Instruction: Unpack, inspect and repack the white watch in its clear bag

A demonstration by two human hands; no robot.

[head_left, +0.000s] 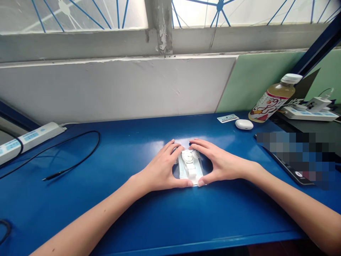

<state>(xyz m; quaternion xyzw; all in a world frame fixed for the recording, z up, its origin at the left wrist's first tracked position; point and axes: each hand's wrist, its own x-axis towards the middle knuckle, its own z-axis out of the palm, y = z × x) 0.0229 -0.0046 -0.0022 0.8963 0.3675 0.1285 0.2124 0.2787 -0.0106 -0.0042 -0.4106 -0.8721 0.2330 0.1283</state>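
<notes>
A white wristwatch with a round dial and a pale strap lies in a clear plastic pack on the blue desk. My left hand curves around the pack's left side, its fingers at the far edge and its thumb on the near edge. On the opposite side, my right hand grips in the same way, with its thumb at the near right corner. The two thumb tips almost meet in front of the watch. Parts of the pack's sides are hidden behind my fingers.
A tilted drink bottle, a white earphone case and a small card are at the back right. A phone, partly blurred out, lies on the right. At left are a power strip and a black cable.
</notes>
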